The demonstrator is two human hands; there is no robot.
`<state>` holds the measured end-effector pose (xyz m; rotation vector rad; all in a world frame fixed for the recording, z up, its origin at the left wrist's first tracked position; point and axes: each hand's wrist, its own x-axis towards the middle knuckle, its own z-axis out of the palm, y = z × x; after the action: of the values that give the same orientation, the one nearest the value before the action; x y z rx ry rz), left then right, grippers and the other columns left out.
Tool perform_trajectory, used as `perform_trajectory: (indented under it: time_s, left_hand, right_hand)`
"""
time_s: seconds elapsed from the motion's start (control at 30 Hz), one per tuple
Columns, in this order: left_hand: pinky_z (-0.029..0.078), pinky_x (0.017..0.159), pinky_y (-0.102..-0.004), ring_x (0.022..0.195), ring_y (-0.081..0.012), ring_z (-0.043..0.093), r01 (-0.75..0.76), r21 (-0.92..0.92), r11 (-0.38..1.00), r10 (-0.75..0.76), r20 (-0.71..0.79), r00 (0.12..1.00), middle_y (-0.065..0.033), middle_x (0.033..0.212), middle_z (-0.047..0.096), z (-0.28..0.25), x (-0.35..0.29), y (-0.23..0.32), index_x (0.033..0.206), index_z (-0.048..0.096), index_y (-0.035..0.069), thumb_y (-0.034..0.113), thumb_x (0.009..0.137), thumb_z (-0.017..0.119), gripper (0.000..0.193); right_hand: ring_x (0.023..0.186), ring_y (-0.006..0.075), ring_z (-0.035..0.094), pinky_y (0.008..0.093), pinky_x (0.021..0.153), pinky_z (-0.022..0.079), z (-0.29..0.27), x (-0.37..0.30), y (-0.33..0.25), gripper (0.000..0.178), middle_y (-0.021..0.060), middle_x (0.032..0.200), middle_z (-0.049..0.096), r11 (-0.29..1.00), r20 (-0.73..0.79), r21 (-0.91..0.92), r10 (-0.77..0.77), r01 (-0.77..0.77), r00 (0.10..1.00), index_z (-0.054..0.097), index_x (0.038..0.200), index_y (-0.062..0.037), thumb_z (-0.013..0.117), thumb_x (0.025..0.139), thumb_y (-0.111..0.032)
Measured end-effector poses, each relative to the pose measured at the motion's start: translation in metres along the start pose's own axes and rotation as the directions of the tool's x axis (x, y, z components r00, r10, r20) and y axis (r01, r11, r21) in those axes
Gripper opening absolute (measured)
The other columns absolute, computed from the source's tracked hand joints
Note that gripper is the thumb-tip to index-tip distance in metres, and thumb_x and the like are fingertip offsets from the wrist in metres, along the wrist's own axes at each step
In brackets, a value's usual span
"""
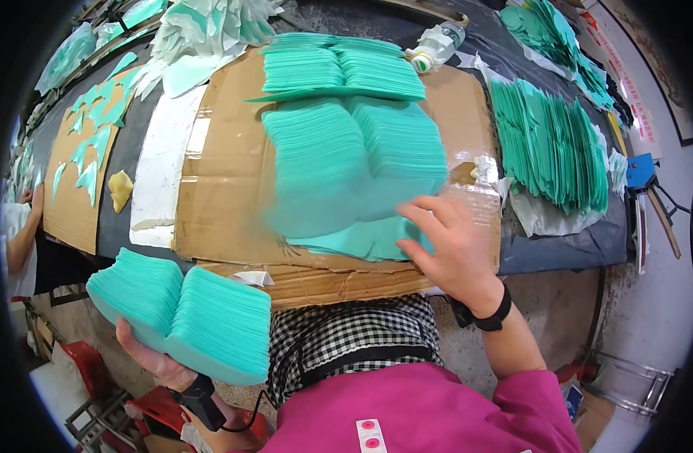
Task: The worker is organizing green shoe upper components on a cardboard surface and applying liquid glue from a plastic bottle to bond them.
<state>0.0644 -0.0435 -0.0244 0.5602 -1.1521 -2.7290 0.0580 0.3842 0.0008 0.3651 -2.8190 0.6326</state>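
Observation:
My left hand [157, 361] is closed around a thick stack of teal sheets [222, 325], held in front of the table's near edge. The stack has a groove down its middle and shows many layered edges. On the cardboard lies a fanned pile of the same teal sheets [316, 143]; its near part is blurred. My right hand [456, 245] is over the pile's near right corner, thumb and forefinger apart. Loose teal sheets [354, 240] lie under the near end of the pile, beside my thumb.
Another teal stack [305, 72] lies behind the pile, with a plastic bottle [437, 47] to its right. More teal sheets [546, 143] stand in rows at the right. Teal scraps [97, 147] cover a cardboard at the left, near another person's arm [25, 234]. A yellowish lump [120, 189] sits between.

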Motion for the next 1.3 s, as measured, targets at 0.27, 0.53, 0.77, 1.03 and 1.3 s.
perform_trajectory:
  time_s: [0.27, 0.53, 0.77, 1.03, 1.3]
  left_hand:
    - [0.048, 0.105, -0.0571, 0.127, -0.0369, 0.056, -0.040, 0.002, 0.999, 0.040, -0.065, 0.997, -0.0155, 0.145, 0.052, 0.035, -0.008, -0.027, 0.151, 0.039, 0.008, 0.051, 0.087, 0.068, 0.082]
    - [0.050, 0.102, -0.0535, 0.123, -0.0360, 0.058, -0.013, 0.073, 0.997, 0.015, -0.026, 1.000, -0.0167, 0.139, 0.054, 0.036, -0.008, -0.040, 0.148, 0.041, 0.004, 0.048, 0.087, 0.069, 0.080]
    - [0.051, 0.101, -0.0531, 0.123, -0.0352, 0.058, 0.041, 0.008, 0.999, -0.041, 0.004, 0.999, -0.0165, 0.139, 0.054, 0.026, -0.005, -0.042, 0.148, 0.042, 0.005, 0.046, 0.088, 0.070, 0.078]
    - [0.051, 0.100, -0.0543, 0.122, -0.0361, 0.058, 0.078, 0.002, 0.997, -0.078, 0.029, 0.997, -0.0173, 0.139, 0.054, 0.027, -0.003, -0.046, 0.148, 0.041, 0.004, 0.045, 0.086, 0.072, 0.081]
    - [0.050, 0.101, -0.0542, 0.122, -0.0360, 0.057, 0.075, 0.015, 0.997, -0.076, 0.050, 0.996, -0.0178, 0.138, 0.054, 0.028, -0.004, -0.045, 0.148, 0.041, 0.004, 0.047, 0.086, 0.072, 0.082]
  right_hand:
    - [0.119, 0.0327, 0.051, 0.0489, 0.101, 0.041, 0.024, 0.024, -0.004, 0.068, 0.0121, 0.133, 0.053, 0.990, -0.173, -0.144, -0.037, 0.012, 0.984, 0.058, 0.137, -0.0158, 0.083, 0.074, -0.015]
    - [0.136, 0.0293, 0.044, 0.0561, 0.115, 0.030, 0.033, 0.049, -0.009, 0.077, 0.0089, 0.144, 0.047, 0.970, -0.050, -0.222, -0.117, 0.103, 0.992, 0.052, 0.144, -0.0221, 0.084, 0.074, -0.029]
    - [0.129, 0.0326, 0.049, 0.0519, 0.111, 0.036, 0.036, 0.058, -0.006, 0.075, 0.0115, 0.140, 0.051, 0.970, -0.039, -0.220, -0.116, 0.104, 0.993, 0.055, 0.141, -0.0146, 0.085, 0.073, -0.025]
    - [0.122, 0.0332, 0.054, 0.0465, 0.103, 0.042, 0.034, 0.062, -0.011, 0.066, 0.0127, 0.135, 0.054, 0.966, -0.036, -0.233, -0.128, 0.116, 0.991, 0.058, 0.135, -0.0119, 0.082, 0.075, -0.022]
    - [0.126, 0.0306, 0.052, 0.0549, 0.105, 0.041, 0.035, 0.065, -0.016, 0.055, 0.0126, 0.137, 0.053, 0.921, 0.112, -0.321, -0.192, 0.218, 0.975, 0.053, 0.141, -0.0124, 0.066, 0.088, -0.015]
